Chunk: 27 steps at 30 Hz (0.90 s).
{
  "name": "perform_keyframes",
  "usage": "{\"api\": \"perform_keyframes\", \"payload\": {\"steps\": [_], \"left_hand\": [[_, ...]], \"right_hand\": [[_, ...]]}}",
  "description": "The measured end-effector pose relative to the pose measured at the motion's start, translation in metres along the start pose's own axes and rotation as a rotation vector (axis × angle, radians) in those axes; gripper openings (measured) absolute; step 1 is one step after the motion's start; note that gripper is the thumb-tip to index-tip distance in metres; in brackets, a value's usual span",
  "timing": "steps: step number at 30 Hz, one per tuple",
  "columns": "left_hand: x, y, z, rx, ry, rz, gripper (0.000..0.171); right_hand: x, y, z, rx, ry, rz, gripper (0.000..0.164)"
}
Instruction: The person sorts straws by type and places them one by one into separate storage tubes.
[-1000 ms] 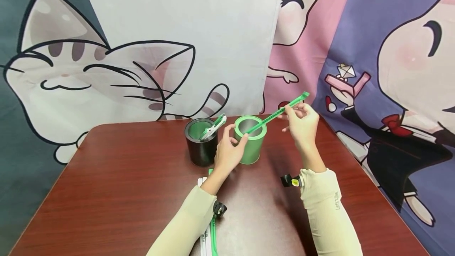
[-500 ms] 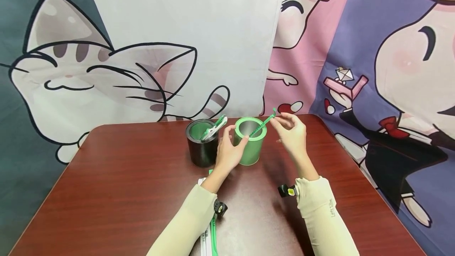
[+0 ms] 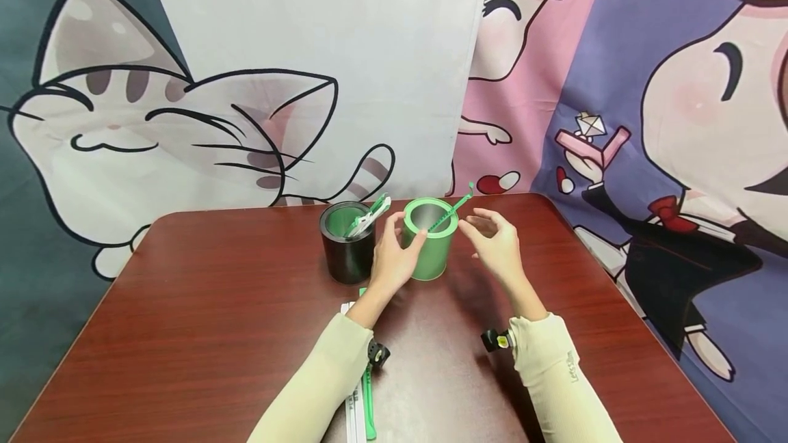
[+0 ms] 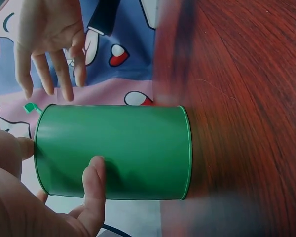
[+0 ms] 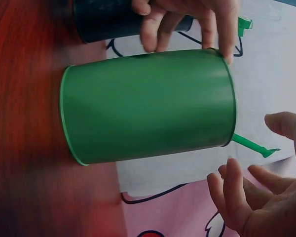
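Note:
The green can (image 3: pixel 429 255) stands upright on the table. My left hand (image 3: pixel 394 260) holds it from the left, with fingertips at its rim and one finger (image 4: pixel 94 185) against its side. A thin green wrapped stick (image 3: pixel 460 201) with dark print leans inside the can, its upper end past the right rim; its lower end is hidden. My right hand (image 3: pixel 495 246) is just right of the can, its fingers apart and nothing between them. A black can (image 3: pixel 349 262) next to the left hand holds green and white slim packets (image 3: pixel 371 216).
Slim white (image 3: pixel 355 409) and green packets (image 3: pixel 369 405) lie on the brown table (image 3: pixel 215 320), partly under the left forearm. A cartoon-printed cloth (image 3: pixel 394 87) hangs behind the table's far edge.
My right hand has moved left and down, lowering the green wrapped stick into the green can, and has let go of it. My left hand has stayed on the can.

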State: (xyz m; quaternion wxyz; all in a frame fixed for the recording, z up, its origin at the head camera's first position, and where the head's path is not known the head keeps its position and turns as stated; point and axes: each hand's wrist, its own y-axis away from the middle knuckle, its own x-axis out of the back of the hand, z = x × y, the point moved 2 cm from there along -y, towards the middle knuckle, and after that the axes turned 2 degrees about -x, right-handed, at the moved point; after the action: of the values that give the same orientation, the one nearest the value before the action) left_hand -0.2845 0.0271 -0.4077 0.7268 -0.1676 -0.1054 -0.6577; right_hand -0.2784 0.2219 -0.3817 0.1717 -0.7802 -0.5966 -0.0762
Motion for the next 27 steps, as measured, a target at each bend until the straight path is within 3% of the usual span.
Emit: {"api": "perform_keyframes", "payload": {"steps": [7,13,17,20,27], "left_hand": [[0.009,0.010,-0.004,-0.090,-0.044,0.018,0.059],[0.015,0.024,-0.002,-0.120,-0.074,0.009,0.059],[0.017,0.034,-0.002,-0.149,-0.087,-0.021,0.060],[0.022,0.041,-0.004,-0.159,-0.103,-0.048,0.061],[0.044,0.056,-0.004,-0.135,-0.131,-0.091,0.059]], "right_hand": [[-0.018,-0.001,0.005,0.045,0.002,-0.059,0.046],[-0.032,-0.004,0.005,0.138,-0.007,-0.094,0.048],[-0.037,0.006,-0.018,0.176,-0.024,-0.098,0.050],[-0.039,0.014,-0.035,0.161,-0.013,-0.083,0.050],[-0.047,0.009,-0.028,0.126,-0.022,-0.038,0.051]]}}
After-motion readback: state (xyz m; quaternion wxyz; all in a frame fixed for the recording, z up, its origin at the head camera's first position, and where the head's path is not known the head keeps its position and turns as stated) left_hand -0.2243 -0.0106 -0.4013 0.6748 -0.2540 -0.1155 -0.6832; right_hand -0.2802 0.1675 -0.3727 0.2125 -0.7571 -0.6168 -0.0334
